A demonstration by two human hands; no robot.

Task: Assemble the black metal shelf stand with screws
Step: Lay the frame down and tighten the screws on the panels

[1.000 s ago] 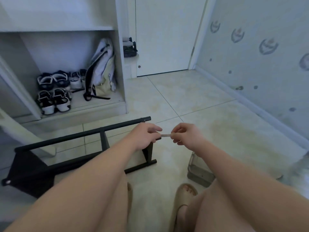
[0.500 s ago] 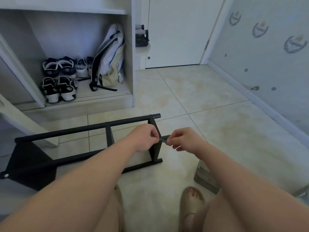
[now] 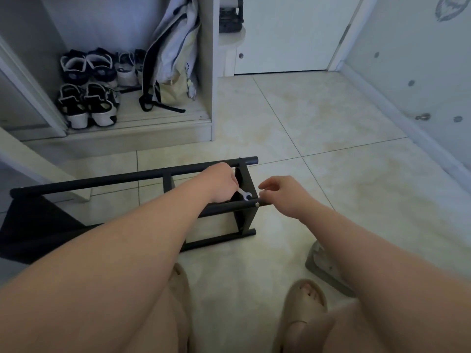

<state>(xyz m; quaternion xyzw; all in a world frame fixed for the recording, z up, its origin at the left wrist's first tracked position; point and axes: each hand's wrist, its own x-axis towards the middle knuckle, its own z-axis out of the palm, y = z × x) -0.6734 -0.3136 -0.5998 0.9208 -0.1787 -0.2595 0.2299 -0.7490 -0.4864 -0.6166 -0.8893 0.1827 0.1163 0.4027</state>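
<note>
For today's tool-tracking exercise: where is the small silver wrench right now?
In the head view, the wrench sticks out of the left hand, just up-left of the silver screw on the black stand.

The head-worn wide-angle camera is looking forward and steeply down from above and behind both forearms, so the left hand (image 3: 221, 183) and right hand (image 3: 288, 197) are sitting near the middle of the picture, with the arms running in from the bottom corners. It is sitting near enough that the small wrench (image 3: 245, 194) poking out of the left hand's grip is showing plainly against the black shelf stand (image 3: 102, 179). Beyond the left hand it is taking in an open cupboard (image 3: 205, 72), beyond the right hand a white door (image 3: 293, 34), and nearer than the hands a sandalled foot (image 3: 304, 299).
</note>
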